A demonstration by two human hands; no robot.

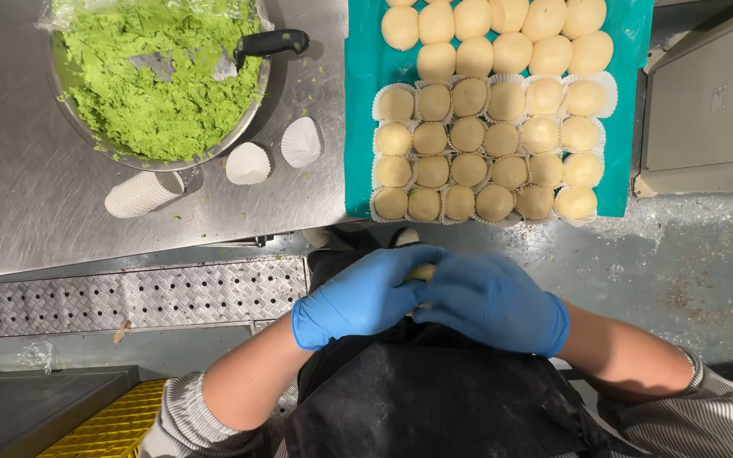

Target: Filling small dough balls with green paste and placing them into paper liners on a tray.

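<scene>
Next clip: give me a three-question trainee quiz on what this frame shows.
1. True or false: the knife lies in the bowl of green paste.
2. What do the left hand and right hand enclose? A) dough ball B) paper cup C) spoon
3. Fill in: the rows of dough pieces sit on a ___ tray liner.

Key: 1 true; 2 A; 3 teal.
</scene>
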